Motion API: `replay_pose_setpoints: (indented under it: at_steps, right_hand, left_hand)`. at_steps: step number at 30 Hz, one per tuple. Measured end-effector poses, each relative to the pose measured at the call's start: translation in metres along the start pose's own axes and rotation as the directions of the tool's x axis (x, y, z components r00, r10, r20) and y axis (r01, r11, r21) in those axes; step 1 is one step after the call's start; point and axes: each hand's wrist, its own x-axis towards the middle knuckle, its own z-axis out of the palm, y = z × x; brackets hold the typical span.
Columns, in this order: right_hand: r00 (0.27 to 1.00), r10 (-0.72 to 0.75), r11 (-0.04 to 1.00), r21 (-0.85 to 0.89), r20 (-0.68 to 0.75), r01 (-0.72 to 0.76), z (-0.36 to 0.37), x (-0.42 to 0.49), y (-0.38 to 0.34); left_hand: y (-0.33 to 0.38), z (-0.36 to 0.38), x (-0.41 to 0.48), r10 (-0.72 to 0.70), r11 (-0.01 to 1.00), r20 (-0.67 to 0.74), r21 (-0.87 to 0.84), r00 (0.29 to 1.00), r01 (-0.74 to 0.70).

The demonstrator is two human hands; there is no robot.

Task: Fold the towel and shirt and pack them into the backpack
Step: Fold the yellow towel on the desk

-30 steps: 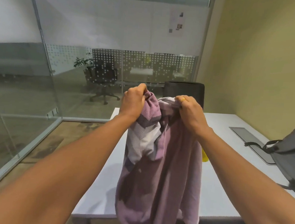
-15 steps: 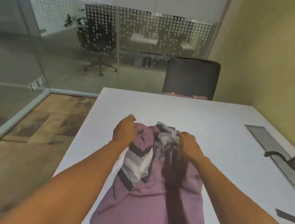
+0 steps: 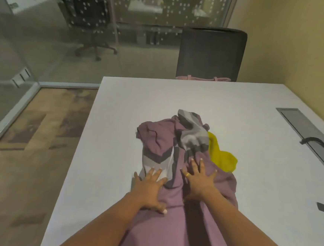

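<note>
A purple shirt (image 3: 171, 216) with grey and white chevron stripes lies crumpled lengthwise on the white table (image 3: 116, 131), its top end bunched up. My left hand (image 3: 149, 188) presses flat on the shirt's left side with fingers spread. My right hand (image 3: 201, 181) presses flat on its middle, fingers spread, a ring on one finger. A yellow towel (image 3: 222, 156) peeks out from under the shirt's right side. Of the backpack only black straps (image 3: 322, 143) show at the right edge.
A dark chair (image 3: 211, 53) stands at the table's far end with something pink (image 3: 201, 79) on its seat. A grey cable hatch (image 3: 302, 126) is set into the table at the right. Glass walls lie to the left and ahead, a yellow wall to the right.
The shirt went from hanging in both gripping hands down onto the table. Both hands let go of its top and now press flat lower on it. The yellow towel came into view.
</note>
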Motion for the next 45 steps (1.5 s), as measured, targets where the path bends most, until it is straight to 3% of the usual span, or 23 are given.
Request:
replay_pose_setpoints:
  at_steps: [5,12,15,17,21,24,26,29,31,33,35,38,41,45]
  right_hand:
    - [0.983,-0.04,0.997,0.05,-0.181,0.05,0.01,0.002,0.007]
    - [0.918,-0.113,0.992,0.01,-0.379,0.126,0.006,0.012,0.015]
    - [0.906,-0.013,0.984,0.156,-0.423,0.087,-0.006,0.025,0.024]
    - [0.846,0.057,0.945,0.303,-0.531,0.126,-0.024,0.033,0.035]
    - [0.689,0.194,0.778,0.538,-0.698,0.326,-0.07,0.035,0.053]
    - [0.641,0.195,0.763,0.526,-0.742,0.376,-0.082,0.037,0.056]
    - [0.728,0.092,0.838,0.448,-0.679,0.312,-0.071,0.041,0.054]
    - [0.938,-0.081,0.933,0.305,-0.338,0.191,-0.033,0.037,0.048]
    - [0.971,-0.165,0.966,0.169,-0.173,0.194,-0.006,0.033,0.045]
    - [0.971,-0.195,0.971,0.113,-0.14,0.211,0.01,0.031,0.043]
    - [0.968,-0.198,0.964,0.149,-0.156,0.221,0.01,0.03,0.044]
    - [0.953,-0.179,0.94,0.243,-0.245,0.239,-0.003,0.031,0.049]
    - [0.87,-0.068,0.918,0.31,-0.489,0.247,-0.022,0.033,0.057]
    - [0.742,0.101,0.887,0.398,-0.662,0.235,-0.036,0.049,0.068]
  left_hand:
    - [-0.008,0.016,0.002,0.08,0.996,-0.034,0.03,0.996,-0.079]
    - [-0.003,0.018,0.009,0.056,0.992,-0.362,-0.085,0.93,-0.093]
    - [0.002,-0.001,0.024,-0.043,0.954,-0.486,-0.279,0.873,-0.109]
    - [0.003,-0.026,0.037,-0.098,0.936,-0.549,-0.335,0.83,-0.11]
    - [0.011,-0.09,0.049,-0.099,0.945,-0.717,-0.285,0.69,-0.16]
    - [0.017,-0.112,0.048,-0.128,0.969,-0.792,-0.227,0.597,-0.094]
    - [0.016,-0.107,0.047,-0.15,0.979,-0.761,-0.204,0.631,-0.014]
    - [0.009,-0.075,0.046,-0.183,0.98,-0.464,-0.151,0.867,0.127]
    - [0.005,-0.049,0.044,-0.19,0.979,-0.204,-0.11,0.96,0.171]
    - [0.004,-0.027,0.04,-0.193,0.979,-0.068,-0.076,0.979,0.187]
    - [0.005,-0.018,0.038,-0.208,0.978,-0.078,-0.042,0.975,0.206]
    - [0.01,-0.024,0.041,-0.235,0.972,-0.215,-0.022,0.948,0.236]
    - [0.013,-0.039,0.048,-0.265,0.964,-0.373,-0.129,0.889,0.234]
    - [0.01,-0.051,0.059,-0.239,0.969,-0.593,-0.201,0.769,0.146]
